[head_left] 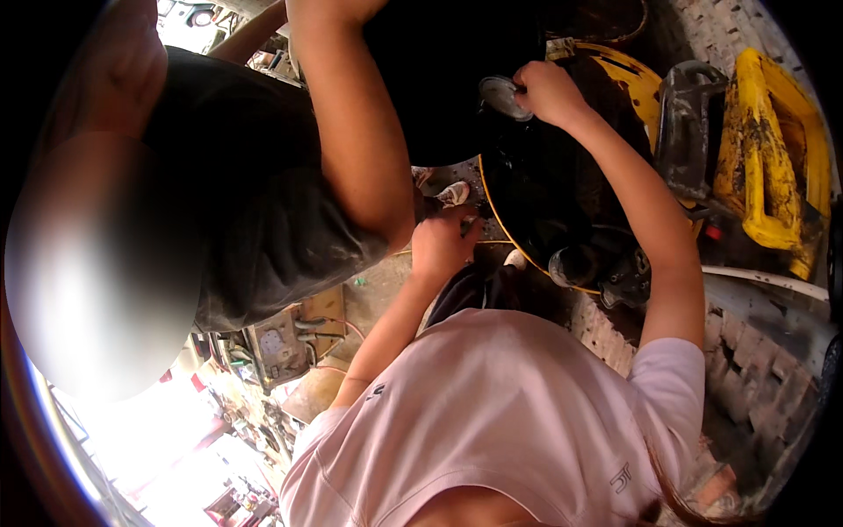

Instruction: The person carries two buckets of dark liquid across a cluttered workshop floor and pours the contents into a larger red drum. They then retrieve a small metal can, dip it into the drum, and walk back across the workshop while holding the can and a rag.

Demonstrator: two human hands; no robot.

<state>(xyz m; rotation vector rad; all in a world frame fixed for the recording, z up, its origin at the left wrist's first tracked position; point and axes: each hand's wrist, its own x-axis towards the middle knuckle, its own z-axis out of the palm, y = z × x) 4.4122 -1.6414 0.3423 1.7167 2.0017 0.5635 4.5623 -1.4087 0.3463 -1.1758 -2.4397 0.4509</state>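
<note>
My right hand (551, 95) is closed on the edge of a small round, shallow grey piece (504, 97), like a lid or cup; its exact kind is unclear. It is held over the dark top of a yellow-rimmed drum (488, 195), against a large black container or bag (448, 79). Lower and to the left, my left hand (443, 242) has curled fingers beside the drum's near left rim. Whatever its fingers may hold is too small or hidden to make out.
Another person's forearm (358, 114) and dark shirt (263, 211) are close on my left. Dark fittings (601, 268) sit at the drum's near edge. To the right are a stained yellow plastic container (768, 158) and a dark grey one (689, 132). A battery-like box with cables (277, 347) stands lower left.
</note>
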